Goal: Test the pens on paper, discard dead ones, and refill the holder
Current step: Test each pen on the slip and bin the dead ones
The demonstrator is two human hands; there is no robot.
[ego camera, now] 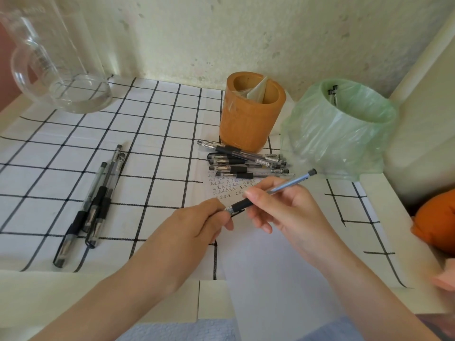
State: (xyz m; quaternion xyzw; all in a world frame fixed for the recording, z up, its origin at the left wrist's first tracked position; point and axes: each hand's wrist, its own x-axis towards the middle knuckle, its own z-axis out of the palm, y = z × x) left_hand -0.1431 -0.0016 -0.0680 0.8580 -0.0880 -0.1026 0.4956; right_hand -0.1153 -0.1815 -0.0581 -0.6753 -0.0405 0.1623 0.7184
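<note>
Mid-frame, left grip [197, 225] and right grip [283, 207] pinch one pen [285, 186]; pen pile [246, 163], holder [248, 119], bagged bin [344, 129] crowd upper right.

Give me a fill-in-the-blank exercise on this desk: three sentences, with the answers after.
1. The left hand and the right hand both grip one ___.
2. The bin has a ___ plastic liner.
3. A heap of pens lies just in front of the wooden ___.
Answers: pen; green; holder.

Pen [286, 186] end hidden in left hand [197, 223], glass jug [41, 60] cut off at top, paper [270, 262] marks unreadably small
</note>
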